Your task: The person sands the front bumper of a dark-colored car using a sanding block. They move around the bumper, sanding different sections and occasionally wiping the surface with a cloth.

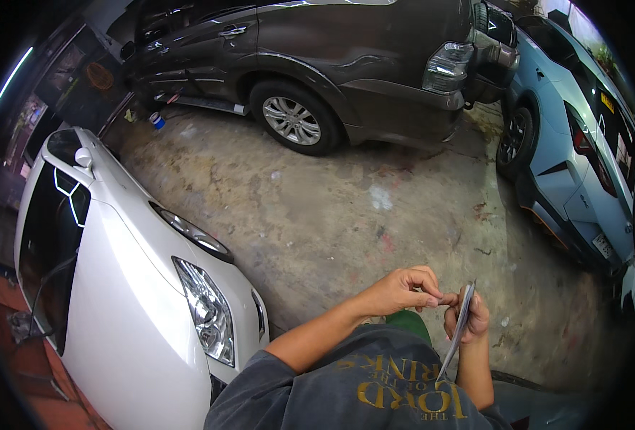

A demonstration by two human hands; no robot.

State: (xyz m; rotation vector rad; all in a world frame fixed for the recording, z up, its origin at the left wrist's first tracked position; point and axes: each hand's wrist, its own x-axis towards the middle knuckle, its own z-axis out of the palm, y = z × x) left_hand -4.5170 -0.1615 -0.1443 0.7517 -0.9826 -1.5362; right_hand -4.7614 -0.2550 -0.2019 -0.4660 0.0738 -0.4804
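Observation:
My right hand [477, 319] is closed on a thin, flat grey sheet [458, 331], seen almost edge-on, so its face and exact kind do not show. One finger of that hand points left past the sheet. Right at its tip, my left hand [412, 288] has thumb and fingers pinched together. Whatever the pinch holds, if anything, is too small to make out. Both hands are in front of my dark printed T-shirt [317, 390], above the concrete floor.
A white car [127, 287] stands close on my left, its headlight [205, 312] near my left elbow. Ahead is a dark brown SUV [375, 64], and a light blue car [575, 143] is at the right. A small blue-and-white can [157, 120] sits on the stained concrete floor [317, 208].

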